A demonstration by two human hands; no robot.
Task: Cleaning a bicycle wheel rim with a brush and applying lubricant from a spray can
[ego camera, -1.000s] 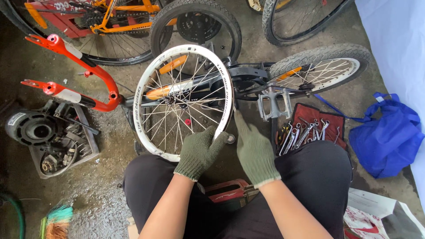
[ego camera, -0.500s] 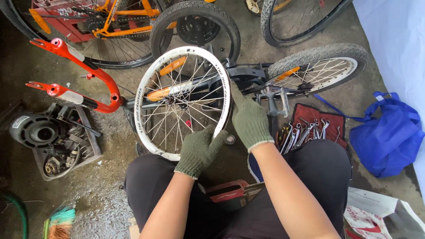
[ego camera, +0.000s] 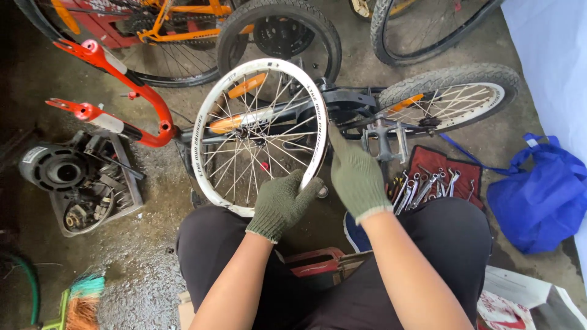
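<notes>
Both gloved hands were on the white bicycle wheel rim [ego camera: 260, 137] standing before your knees. Your left hand [ego camera: 282, 205] stayed curled around its near edge, while your right hand [ego camera: 356, 174] had slid up the right side, fingers extended flat against it.

Bare floor [ego camera: 140, 256] lies open left of the rim [ego camera: 205, 131]; pedal [ego camera: 385, 139] and wrenches [ego camera: 428, 183] crowd the right
</notes>
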